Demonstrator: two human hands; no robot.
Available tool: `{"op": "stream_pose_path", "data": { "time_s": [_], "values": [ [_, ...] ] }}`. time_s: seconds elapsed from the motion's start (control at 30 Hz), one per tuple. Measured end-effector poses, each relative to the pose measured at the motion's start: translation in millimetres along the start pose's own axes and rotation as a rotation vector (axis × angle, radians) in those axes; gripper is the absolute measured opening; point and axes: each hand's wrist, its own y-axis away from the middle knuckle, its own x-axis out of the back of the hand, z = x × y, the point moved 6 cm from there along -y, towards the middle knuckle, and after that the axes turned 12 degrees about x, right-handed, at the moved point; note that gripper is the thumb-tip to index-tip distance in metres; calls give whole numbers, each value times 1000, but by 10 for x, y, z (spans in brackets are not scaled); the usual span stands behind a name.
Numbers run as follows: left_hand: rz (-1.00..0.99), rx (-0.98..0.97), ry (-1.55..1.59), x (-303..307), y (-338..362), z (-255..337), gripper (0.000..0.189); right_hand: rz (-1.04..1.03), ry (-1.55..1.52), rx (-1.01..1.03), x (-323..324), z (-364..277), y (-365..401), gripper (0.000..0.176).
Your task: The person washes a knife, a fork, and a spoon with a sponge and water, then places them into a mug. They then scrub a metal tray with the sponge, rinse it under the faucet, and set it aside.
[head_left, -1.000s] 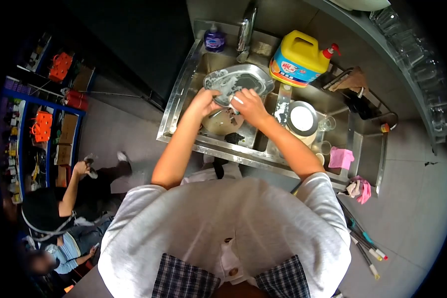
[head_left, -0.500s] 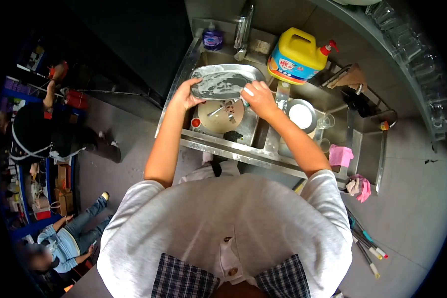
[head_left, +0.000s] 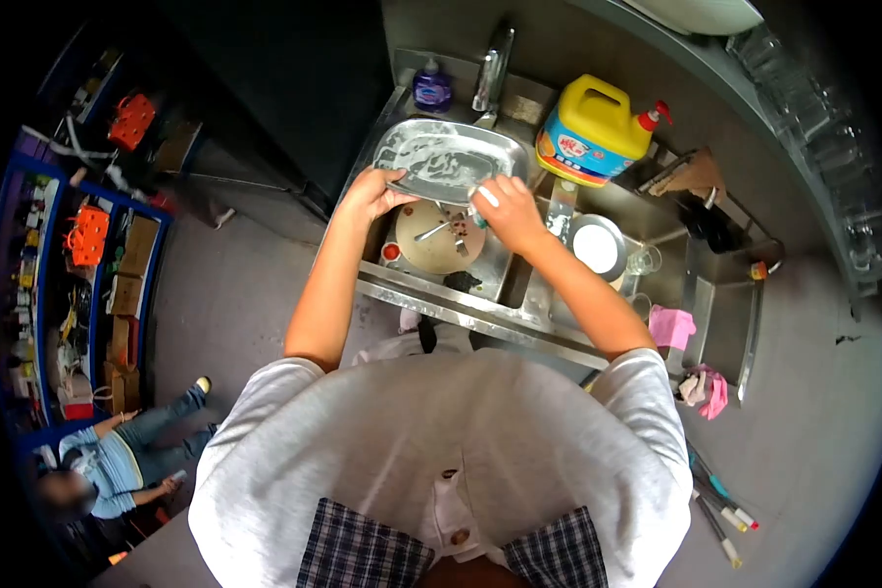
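Observation:
An oval metal tray [head_left: 441, 157] with white suds on it is held over the left sink basin. My left hand [head_left: 374, 193] grips its lower left edge, thumb on the rim. At the tray's lower right edge, my right hand [head_left: 508, 211] is closed around something greenish and white, mostly hidden by the fingers. Beneath the tray, a round beige plate [head_left: 441, 250] carries cutlery and food scraps. A small red-filled cup [head_left: 391, 252] sits left of that plate.
Behind the basins stand a purple soap bottle [head_left: 432, 86], a faucet [head_left: 493, 69] and a yellow detergent jug [head_left: 595, 132]. The right basin holds a white bowl [head_left: 595, 245] and glasses [head_left: 644, 260]. A pink cloth [head_left: 671, 327] hangs nearby. Another person [head_left: 118, 465] is at lower left.
The tray's surface shows more suds, and my right hand has shifted slightly down along its edge. A dark-clothed person at far left is gone from view.

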Motion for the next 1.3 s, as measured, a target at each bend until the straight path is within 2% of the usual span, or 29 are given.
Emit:
{"op": "stream_pose_path", "data": {
  "time_s": [0.07, 0.1, 0.17, 0.2, 0.23, 0.3, 0.33, 0.37, 0.4, 0.47, 0.57, 0.67, 0.7, 0.77, 0.8, 0.83, 0.87, 0.9, 0.93, 0.97, 1.03, 1.07, 1.1, 1.13, 1.17, 1.2, 1.23, 1.3],
  "values": [
    [-77, -36, -26, 50, -83, 68, 37, 9, 12, 25, -2, 109, 20, 25],
    [-10, 73, 45, -6, -53, 57, 39, 21, -12, 8, -15, 157, 49, 27],
    [-142, 19, 179, -168, 45, 72, 43, 39, -44, 27, -59, 201, 25, 28],
    [-101, 48, 228, -159, 39, 56, 44, 45, -76, -6, -54, 209, -31, 27],
    [-100, 25, 226, -233, 53, 16, 39, -26, -36, -30, -65, 209, -71, 27],
    [-14, -41, 139, -527, 188, -190, 32, -38, -36, -30, 3, 148, -190, 33],
    [57, -93, 117, -659, 218, -302, 29, -19, -28, -24, -43, 126, -193, 36],
    [109, -266, 226, -706, 109, -372, 30, -35, -74, -27, -41, 62, -242, 43],
    [156, -441, 329, -674, 59, -390, 31, -46, -94, -30, -92, 45, -219, 42],
    [310, -340, 121, -748, 430, -331, 30, -13, -70, 10, -142, -14, -177, 33],
    [273, -391, -40, -484, 301, -295, 27, 27, -100, 103, -59, -150, -150, 18],
    [225, -228, -104, -403, 451, -207, 29, 97, -100, 186, 25, -80, -142, 6],
    [136, -202, -51, -390, 379, -222, 29, 104, -118, 186, 46, -62, -177, 6],
    [292, -235, -288, -34, 151, -188, 30, 98, -149, 181, 106, -34, -197, 7],
    [339, -246, -419, -78, -53, -126, 31, 108, -145, 196, 65, -23, -193, 9],
    [228, -248, -193, -284, -1, -158, 31, 184, -151, 213, 69, -37, -203, 11],
    [114, -224, 29, -406, 154, -304, 31, 155, -161, 175, 68, -72, -237, 12],
    [82, -322, 40, -602, 34, -437, 29, 95, -183, 137, -99, -6, -180, 13],
    [223, -334, -31, -561, 32, -515, 30, 115, -185, 106, -91, -28, -175, 13],
    [366, -317, -265, -368, -122, -579, 32, 89, -167, 113, -139, -34, -116, 12],
    [257, -275, -64, -347, -199, -715, 33, 35, -163, 138, -131, -52, 43, 11],
    [353, -338, -3, -6, -664, -847, 34, 11, -176, 153, -119, -35, 120, 11],
    [347, -259, -307, -174, -420, -729, 39, 11, -154, 146, -62, -23, 171, 11],
    [347, -149, -314, -267, -347, -703, 42, 8, -175, 131, -50, 47, 294, 12],
    [244, -115, -127, -276, -438, -775, 39, -6, -157, 156, 17, 51, 348, 14],
    [240, -118, -270, -284, -509, -758, 33, -19, -139, 177, 102, 95, 379, 15],
    [181, -88, -243, -502, -326, -657, 31, -50, -144, 167, 108, 147, 407, 16],
    [-8, 42, -322, -688, -156, -473, 32, -85, -170, 157, 162, 211, 379, 21]
  ]
}}
